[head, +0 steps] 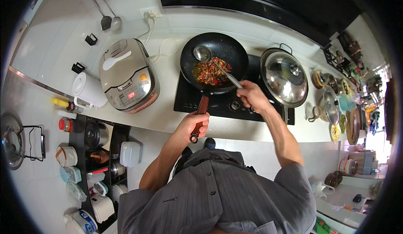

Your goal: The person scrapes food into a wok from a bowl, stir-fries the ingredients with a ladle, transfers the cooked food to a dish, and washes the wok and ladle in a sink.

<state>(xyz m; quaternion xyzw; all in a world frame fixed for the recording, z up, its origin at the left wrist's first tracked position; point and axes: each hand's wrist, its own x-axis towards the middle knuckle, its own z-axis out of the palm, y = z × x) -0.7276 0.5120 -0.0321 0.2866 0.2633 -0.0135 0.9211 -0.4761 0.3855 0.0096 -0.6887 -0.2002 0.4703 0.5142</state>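
Observation:
My left hand (191, 126) grips the reddish-brown handle (203, 104) of a black wok (229, 49) on the induction cooktop (185, 100). In my right hand (252, 96) is the shaft of a metal ladle (203, 53). Its bowl rests against the far left part of the wok's inner wall, or just over it; I cannot tell which. Chopped red and brown food (214, 71) lies in oil at the wok's bottom, and the ladle shaft crosses above it. To the right, a second pan under a shiny domed metal lid (283, 76) stands on the cooktop.
A rice cooker (129, 76) with a lit display and a white rice paddle (116, 60) on top stands left, beside a white pitcher (88, 90). Dishes and a lidded pot (329, 106) crowd the right counter. A range hood (258, 7) overhangs the back. A black shelf (83, 158) stands lower left.

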